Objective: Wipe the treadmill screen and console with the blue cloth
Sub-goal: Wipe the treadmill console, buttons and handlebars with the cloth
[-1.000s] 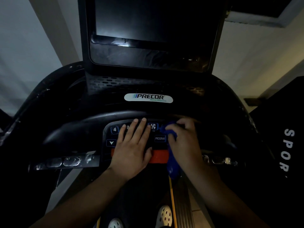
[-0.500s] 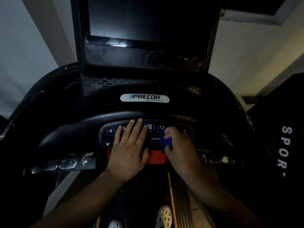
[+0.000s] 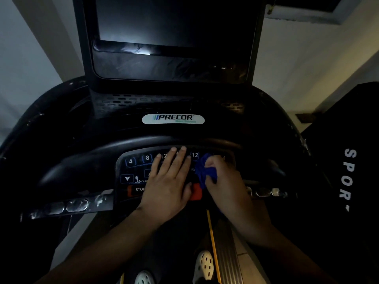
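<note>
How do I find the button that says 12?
Start at the white PRECOR badge on the treadmill console, then drop to the curved row of number buttons beneath it. The 12 button sits between the left hand's fingertips and the blue cloth, the rightmost number showing.

forearms point(image 3: 114, 240) bare, no sleeves | shoes point(image 3: 204, 265) white, perforated clogs
</note>
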`<state>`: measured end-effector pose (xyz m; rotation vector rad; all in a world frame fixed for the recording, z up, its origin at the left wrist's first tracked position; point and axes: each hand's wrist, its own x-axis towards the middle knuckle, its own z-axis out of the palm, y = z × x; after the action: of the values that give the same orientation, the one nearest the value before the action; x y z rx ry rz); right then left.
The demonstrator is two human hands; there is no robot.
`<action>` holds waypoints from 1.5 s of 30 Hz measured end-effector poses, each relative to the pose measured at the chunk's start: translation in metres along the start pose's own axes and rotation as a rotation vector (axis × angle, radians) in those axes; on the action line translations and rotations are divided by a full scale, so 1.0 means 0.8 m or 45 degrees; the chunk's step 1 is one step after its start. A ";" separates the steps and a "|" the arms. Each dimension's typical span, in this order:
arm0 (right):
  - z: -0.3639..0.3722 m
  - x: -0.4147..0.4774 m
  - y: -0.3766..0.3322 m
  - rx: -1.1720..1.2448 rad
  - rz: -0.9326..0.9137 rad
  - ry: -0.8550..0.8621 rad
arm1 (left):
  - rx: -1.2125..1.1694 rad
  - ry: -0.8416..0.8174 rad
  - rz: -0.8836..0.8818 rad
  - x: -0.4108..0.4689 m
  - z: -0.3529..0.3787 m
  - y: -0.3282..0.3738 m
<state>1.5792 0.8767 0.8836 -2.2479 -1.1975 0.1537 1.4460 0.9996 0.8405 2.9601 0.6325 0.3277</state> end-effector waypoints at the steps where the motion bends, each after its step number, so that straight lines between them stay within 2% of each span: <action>1: 0.004 -0.006 0.003 -0.028 0.003 -0.038 | -0.007 0.002 0.002 0.000 0.000 -0.001; 4: 0.007 -0.026 0.014 -0.056 0.056 -0.153 | -0.003 0.003 0.001 0.000 -0.001 0.000; 9: 0.003 -0.023 0.013 -0.030 0.088 0.004 | 0.007 0.002 0.003 0.000 0.000 -0.001; 13: 0.009 -0.046 0.024 -0.106 0.096 -0.163 | -0.002 0.020 -0.008 0.001 -0.002 0.001; 17: 0.000 -0.037 0.020 -0.002 0.122 0.029 | -0.007 0.020 0.044 -0.001 0.001 0.012; 18: 0.001 -0.035 0.016 0.003 0.107 0.017 | -0.006 0.005 0.076 -0.003 0.005 0.015; 23: 0.014 -0.064 0.030 0.058 0.138 -0.300 | -0.022 -0.025 0.088 -0.007 0.012 0.020; 27: 0.010 -0.055 0.034 0.111 0.171 0.003 | -0.025 -0.015 0.086 -0.006 0.013 0.020; 31: 0.009 -0.060 0.040 -0.013 0.147 -0.145 | -0.035 0.000 0.050 -0.005 0.012 0.026; 36: -0.006 -0.031 0.042 0.008 0.176 0.157 | -0.018 -0.013 0.046 -0.006 0.013 0.027; 38: -0.003 -0.028 0.043 -0.065 0.200 0.121 | -0.029 -0.020 0.053 -0.005 0.013 0.027; 42: 0.000 -0.050 0.039 -0.204 0.112 -0.159 | -0.015 -0.018 0.055 -0.006 0.014 0.026; 45: -0.005 -0.027 0.041 -0.068 0.165 0.064 | -0.021 -0.006 0.055 -0.006 0.015 0.026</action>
<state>1.5913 0.8436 0.8658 -2.3626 -1.0411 0.1157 1.4527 0.9778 0.8306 2.9614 0.5633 0.3273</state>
